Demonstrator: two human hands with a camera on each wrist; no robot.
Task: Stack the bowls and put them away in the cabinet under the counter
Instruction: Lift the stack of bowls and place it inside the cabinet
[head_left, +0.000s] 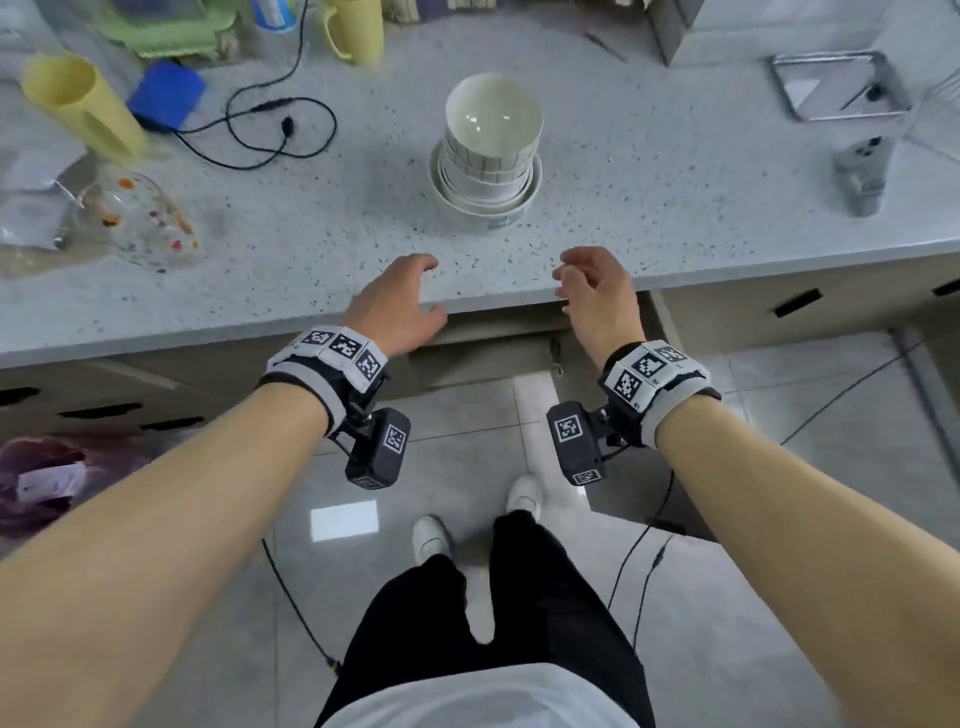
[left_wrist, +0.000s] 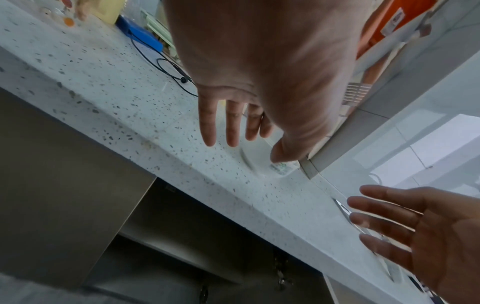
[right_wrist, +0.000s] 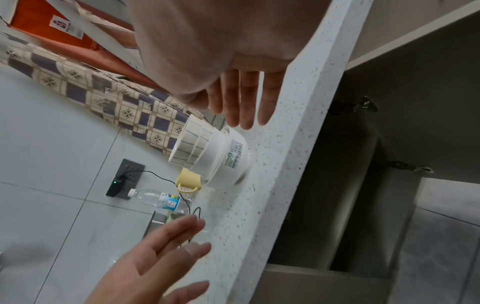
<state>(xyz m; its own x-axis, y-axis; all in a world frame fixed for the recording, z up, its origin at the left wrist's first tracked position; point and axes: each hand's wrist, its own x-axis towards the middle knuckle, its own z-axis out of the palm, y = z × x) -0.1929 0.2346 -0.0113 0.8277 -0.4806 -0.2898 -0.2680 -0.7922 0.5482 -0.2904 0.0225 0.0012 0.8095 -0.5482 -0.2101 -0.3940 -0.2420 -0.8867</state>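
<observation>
A person stands at a pale speckled stone counter (head_left: 675, 171), both bare forearms reaching forward over its near edge. Each wrist wears a band with black-and-white square markers and a small black camera.

The stack of white ceramic bowls (head_left: 488, 156) sits upright on the counter, roughly centred and a little beyond the hands. Several bowls nest inside one another; the top ones carry thin grey vertical lines around the outside, and the widest bottom bowl bears a printed label. Nothing touches the stack.

The left hand (head_left: 400, 306) hovers at the counter's near edge, fingers released, straight and slightly spread, holding nothing. The right hand (head_left: 592, 296) hangs just to its right, at about the same depth, palm turned inward, fingers loosely extended and empty (the wrist views show both palms open).

Below the counter edge, between the hands, the beige cabinet (head_left: 493, 343) stands open, its interior dark.

On the far left of the counter lie a pale yellow plastic cup (head_left: 83, 104) on its side, a blue rectangular block (head_left: 166, 96) with a black cable (head_left: 270, 135) looping from it, and a clear glass with coloured spots (head_left: 140, 218). A shiny metal tray (head_left: 841, 85) rests at the far right.
</observation>
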